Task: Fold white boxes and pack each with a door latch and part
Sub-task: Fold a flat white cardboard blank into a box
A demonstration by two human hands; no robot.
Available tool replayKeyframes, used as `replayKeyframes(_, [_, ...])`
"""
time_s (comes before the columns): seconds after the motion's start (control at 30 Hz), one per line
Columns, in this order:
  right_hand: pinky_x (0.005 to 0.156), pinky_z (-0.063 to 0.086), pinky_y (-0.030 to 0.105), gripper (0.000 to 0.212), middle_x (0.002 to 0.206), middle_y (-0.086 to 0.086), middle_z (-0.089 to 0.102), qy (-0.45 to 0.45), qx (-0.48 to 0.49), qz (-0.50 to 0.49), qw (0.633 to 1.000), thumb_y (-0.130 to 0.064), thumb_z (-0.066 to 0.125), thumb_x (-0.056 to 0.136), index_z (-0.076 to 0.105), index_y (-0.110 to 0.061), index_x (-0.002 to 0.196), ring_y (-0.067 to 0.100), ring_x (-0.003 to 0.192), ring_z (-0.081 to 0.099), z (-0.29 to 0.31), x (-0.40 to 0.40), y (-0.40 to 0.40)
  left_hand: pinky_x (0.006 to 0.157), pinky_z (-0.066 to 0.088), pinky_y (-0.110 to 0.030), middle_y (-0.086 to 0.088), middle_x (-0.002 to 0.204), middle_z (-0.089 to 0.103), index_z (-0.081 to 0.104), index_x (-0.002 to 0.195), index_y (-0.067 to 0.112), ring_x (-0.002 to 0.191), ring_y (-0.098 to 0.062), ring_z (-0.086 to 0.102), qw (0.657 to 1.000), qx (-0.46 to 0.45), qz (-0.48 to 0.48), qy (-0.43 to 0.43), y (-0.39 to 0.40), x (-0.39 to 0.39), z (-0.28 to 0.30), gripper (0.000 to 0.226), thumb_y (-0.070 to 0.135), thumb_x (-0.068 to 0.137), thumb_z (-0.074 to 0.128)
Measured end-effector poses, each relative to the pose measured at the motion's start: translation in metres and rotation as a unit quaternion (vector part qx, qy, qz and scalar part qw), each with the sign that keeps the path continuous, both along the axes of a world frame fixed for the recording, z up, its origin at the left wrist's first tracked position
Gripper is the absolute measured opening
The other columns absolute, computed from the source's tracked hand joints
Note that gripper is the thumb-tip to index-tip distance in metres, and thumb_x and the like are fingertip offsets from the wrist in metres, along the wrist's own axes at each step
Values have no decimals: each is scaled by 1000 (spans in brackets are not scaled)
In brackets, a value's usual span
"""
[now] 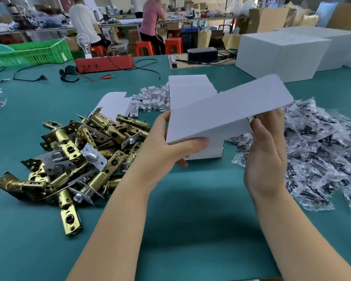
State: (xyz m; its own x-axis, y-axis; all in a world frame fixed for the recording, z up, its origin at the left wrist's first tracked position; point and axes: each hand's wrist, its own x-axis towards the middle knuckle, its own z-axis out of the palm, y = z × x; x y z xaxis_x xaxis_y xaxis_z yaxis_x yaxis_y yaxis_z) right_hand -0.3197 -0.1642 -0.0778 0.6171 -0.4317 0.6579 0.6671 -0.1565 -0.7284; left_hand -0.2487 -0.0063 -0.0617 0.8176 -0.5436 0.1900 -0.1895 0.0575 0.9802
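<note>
Two hands are on one white box (221, 114), which is raised above the green table (190, 230) near its middle. I see the left hand (166, 147) gripping the box's near left corner: the thumb lies up along the left edge and the fingers curl under and onto the lower panel. The right hand (265, 157) stands edge-on at the box's right end, fingers straight and together, fingertips tucked under the raised upper panel and touching the card. I cannot tell whether its thumb presses the box. The box is only part formed: a wide flat panel slopes up to the right, with a lower wall hanging beneath it.

Left of the hands, a heap of brass door latches (73, 155) lies on the table, several with silver faceplates, tumbled over one another. To the right lies a pile of clear plastic bags (322, 159) holding dark small parts; the contents are too small for me to identify. Behind the held box I note a stack of flat white box blanks (188, 88) and, just left of it, a scatter of small white card inserts (150, 100).

Further back: a red tool box (104, 62) with leads, a green crate (28, 53), large white cartons (282, 53) at right. Two people sit at a far bench on orange stools (173, 45).
</note>
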Motion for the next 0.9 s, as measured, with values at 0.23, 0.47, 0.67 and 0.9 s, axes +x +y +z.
replayKeyframes(0.23, [118,19,44,88,149,16,32,82,-186,-152,967,-69,25,92,40,3,141,25,143,21,-2,-2,-2,55,50,-27,15,78,65,53,123,26,66,-10,57,998,-3,-21,58,1,5,-2,76,41,54,80])
replayKeyframes(0.47, [116,26,41,70,147,12,40,59,-176,-128,974,-46,48,90,39,0,142,21,140,30,-2,-2,-11,57,49,-24,20,77,63,52,120,37,64,-8,56,999,37,-12,28,7,10,-2,73,46,53,79])
replayKeyframes(0.67, [107,30,59,62,136,9,48,51,-142,-11,989,-58,52,87,45,-20,135,33,130,40,-3,2,-12,55,47,-22,22,82,61,50,122,36,60,-8,54,998,53,-33,10,12,11,-3,72,46,55,76])
replayKeyframes(0.9, [98,41,37,46,118,10,51,84,-41,68,993,-41,56,77,47,-23,118,21,112,47,-4,0,-13,58,47,-28,23,78,58,50,119,38,61,-11,51,994,81,-72,7,6,11,-9,68,50,56,74])
